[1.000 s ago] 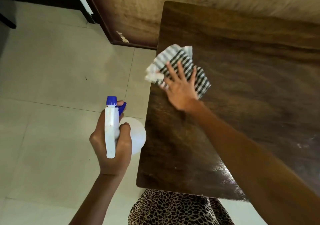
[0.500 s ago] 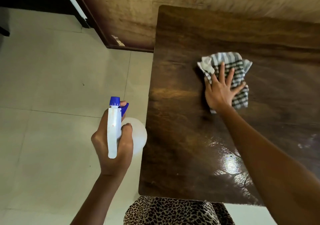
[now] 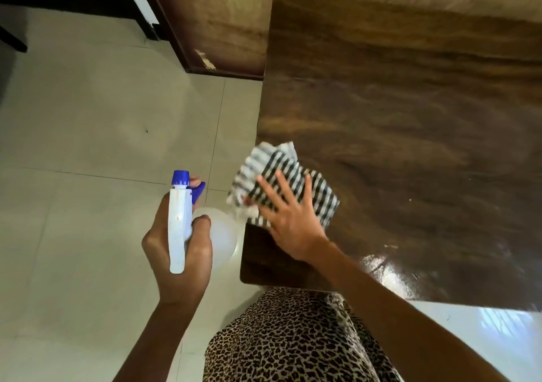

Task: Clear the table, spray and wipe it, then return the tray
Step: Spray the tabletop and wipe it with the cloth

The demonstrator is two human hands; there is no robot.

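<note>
A dark wooden table [image 3: 410, 123] fills the right of the view, with a wet sheen near its front edge. My right hand [image 3: 290, 220] presses flat, fingers spread, on a black-and-white checked cloth [image 3: 281, 176] at the table's left edge; part of the cloth hangs over that edge. My left hand [image 3: 176, 252] holds a white spray bottle [image 3: 179, 220] with a blue nozzle upright over the floor, just left of the table's front-left corner. No tray is in view.
Pale floor tiles [image 3: 88, 146] stretch to the left of the table. A brown wall panel [image 3: 228, 23] with a dark frame runs behind it. My leopard-print clothing [image 3: 287, 337] is at the table's front edge.
My right hand has swept the cloth from the table's middle back to the left edge and nearer the front. The spray bottle in my left hand has stayed almost still.
</note>
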